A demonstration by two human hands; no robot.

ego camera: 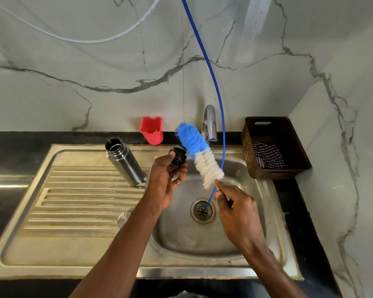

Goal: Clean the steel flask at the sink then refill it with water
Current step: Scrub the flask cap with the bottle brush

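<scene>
The steel flask (123,161) stands open and uncapped on the ribbed draining board (78,203), left of the sink basin (252,190). My left hand (165,180) holds the flask's black stopper (178,156) over the basin's left rim. My right hand (238,209) grips the handle of a bottle brush (199,151) with blue and white bristles. The brush points up and left, and its blue part lies against the stopper. A steel tap (210,123) stands behind the basin; no water shows running.
A blue hose (219,100) drops from above into the drain (202,210). A red plastic holder (152,130) sits at the wall. A brown wicker basket (274,147) with a checked cloth stands right of the sink. A round steel cap (123,218) lies by the basin's left edge.
</scene>
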